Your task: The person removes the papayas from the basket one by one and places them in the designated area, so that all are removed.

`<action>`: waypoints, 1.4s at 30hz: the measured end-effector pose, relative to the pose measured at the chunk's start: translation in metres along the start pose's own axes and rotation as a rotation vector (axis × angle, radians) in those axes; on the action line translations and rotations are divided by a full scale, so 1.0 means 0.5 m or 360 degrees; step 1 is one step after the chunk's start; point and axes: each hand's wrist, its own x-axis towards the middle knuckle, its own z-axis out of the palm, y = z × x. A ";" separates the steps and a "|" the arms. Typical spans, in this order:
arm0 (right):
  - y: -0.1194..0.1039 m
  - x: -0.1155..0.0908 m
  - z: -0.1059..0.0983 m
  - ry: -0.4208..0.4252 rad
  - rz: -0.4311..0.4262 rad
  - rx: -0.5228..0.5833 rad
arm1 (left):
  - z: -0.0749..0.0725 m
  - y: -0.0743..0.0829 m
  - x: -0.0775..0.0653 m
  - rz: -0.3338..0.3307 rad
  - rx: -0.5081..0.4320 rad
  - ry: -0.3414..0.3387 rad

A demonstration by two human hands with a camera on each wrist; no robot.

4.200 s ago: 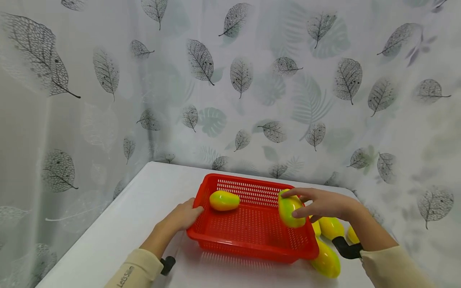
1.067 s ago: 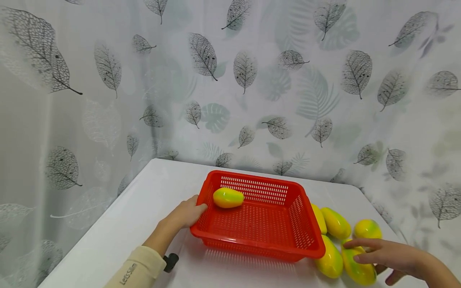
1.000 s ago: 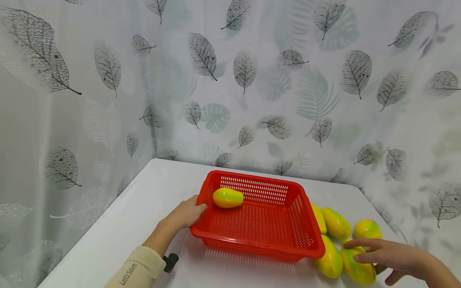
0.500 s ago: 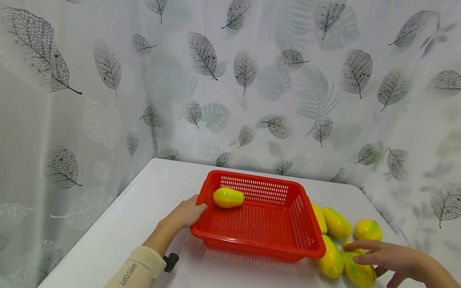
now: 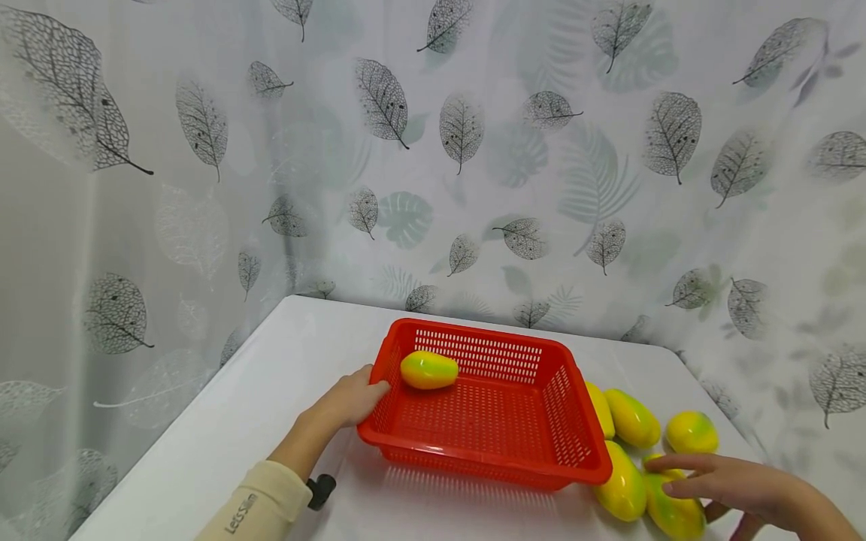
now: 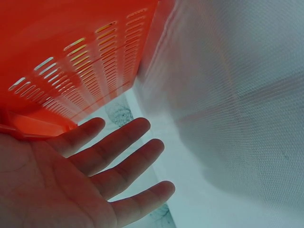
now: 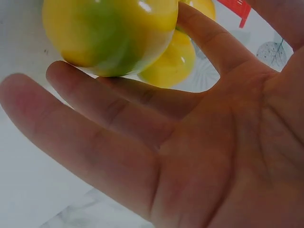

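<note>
In the head view, my left hand (image 5: pixel 353 398) holds the left rim of a red plastic basket (image 5: pixel 487 469), its thumb over the edge. The left wrist view shows the other fingers (image 6: pixel 128 168) stretched out beneath the rim. One glossy yellow-green mango (image 5: pixel 429 370) lies inside the basket at the back left. Right of the basket, my right hand (image 5: pixel 737 488) touches the nearest mango (image 5: pixel 675 507) with spread, nearly straight fingers. In the right wrist view these fingers reach along the underside of that mango (image 7: pixel 114 38); the thumb is only partly seen.
Several more mangoes lie close together on the white table (image 5: pixel 271 391): one (image 5: pixel 621 485) against the basket's right side, another (image 5: pixel 632 418) behind, and one (image 5: pixel 691 432) farther right. A leaf-patterned curtain (image 5: pixel 433 165) hangs behind the table.
Earlier my right hand held a mango over the basket's right end; that mango is now out of the basket, and the hand is at the mangoes on the right. Over the last second little has moved.
</note>
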 end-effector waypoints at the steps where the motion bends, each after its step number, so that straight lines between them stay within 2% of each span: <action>1: 0.000 -0.001 -0.001 -0.0003 -0.0003 -0.0001 | 0.000 0.000 0.000 -0.0001 -0.0001 -0.0001; 13: -0.022 -0.017 -0.033 0.0021 -0.0043 -0.0089 | -0.001 0.003 0.004 -0.0003 0.0000 0.0001; 21: -0.058 -0.027 -0.053 0.0098 -0.0211 -0.0240 | -0.001 0.003 0.006 0.0008 -0.0011 0.0000; 25: -0.071 -0.026 -0.052 0.0108 -0.0316 -0.0238 | -0.001 0.005 0.004 0.0003 -0.0016 0.0001; 33: -0.096 -0.013 -0.043 0.0140 -0.0430 -0.0248 | 0.000 0.006 0.004 -0.0002 -0.0015 -0.0007; 42: -0.153 -0.005 -0.031 0.0216 -0.0595 -0.0274 | 0.000 0.004 -0.003 0.0000 -0.0018 0.0005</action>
